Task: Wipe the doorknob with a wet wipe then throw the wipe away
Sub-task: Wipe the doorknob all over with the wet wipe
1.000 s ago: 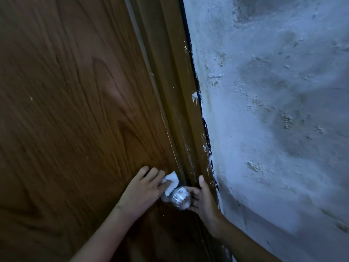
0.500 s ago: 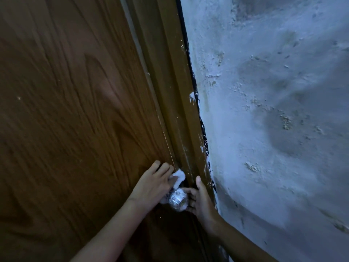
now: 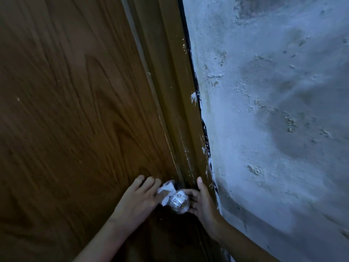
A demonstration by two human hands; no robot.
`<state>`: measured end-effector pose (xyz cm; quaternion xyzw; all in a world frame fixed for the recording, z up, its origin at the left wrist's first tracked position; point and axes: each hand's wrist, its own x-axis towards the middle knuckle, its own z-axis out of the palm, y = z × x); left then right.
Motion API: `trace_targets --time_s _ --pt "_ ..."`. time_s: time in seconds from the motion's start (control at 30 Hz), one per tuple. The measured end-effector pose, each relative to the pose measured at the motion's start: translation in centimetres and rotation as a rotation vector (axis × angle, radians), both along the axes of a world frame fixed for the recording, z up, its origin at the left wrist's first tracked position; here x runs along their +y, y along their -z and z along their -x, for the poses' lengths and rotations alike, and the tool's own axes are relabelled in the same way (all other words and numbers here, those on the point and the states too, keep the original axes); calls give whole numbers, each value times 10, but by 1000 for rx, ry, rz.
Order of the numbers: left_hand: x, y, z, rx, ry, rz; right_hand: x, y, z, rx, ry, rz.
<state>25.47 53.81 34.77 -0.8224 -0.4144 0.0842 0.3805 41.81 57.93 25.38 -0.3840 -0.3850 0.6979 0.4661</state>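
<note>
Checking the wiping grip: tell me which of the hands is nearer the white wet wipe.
Left. The left hand presses the white wet wipe against the left side of the shiny round metal doorknob; the right hand is across the knob, fingers on its right side, apart from the wipe.

Door (image 3: 75, 110): mid-brown wood, darker swirling grain pattern, few pale specks. Door frame (image 3: 173, 91): olive-brown, streaked and flecked with white paint. Thin black line along frame edge against wall. Wall (image 3: 273, 110): whitish-grey, bluish cast, mottled with dark patches and sandy speckles. Doorknob (image 3: 179, 202): shiny silver, patterned reflections. Wet wipe (image 3: 166, 191): white.
</note>
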Motion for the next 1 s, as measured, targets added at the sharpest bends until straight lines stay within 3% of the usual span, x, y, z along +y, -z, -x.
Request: trace_targets --time_s 0.13,0.3,0.4,0.67,0.83,0.93,1.0 --pt "16 -14 -25 80 -39 124 1 -3 0 -9 -15 26" --pt "42 -11 -46 202 -68 118 -2 -7 0 -10 -29 26" --pt "38 -15 -41 152 -45 48 -3 -8 0 -5 -30 25" --pt "-11 10 10 -303 6 -222 -11 -16 -6 -39 -15 -36" --pt "-27 9 9 -607 27 -123 -25 -23 -9 -295 166 -351" --pt "-30 8 -5 -920 24 5 -35 -43 -7 -467 158 -630" --pt "-30 4 -14 -1100 8 97 -38 -55 -4 -488 100 -702"
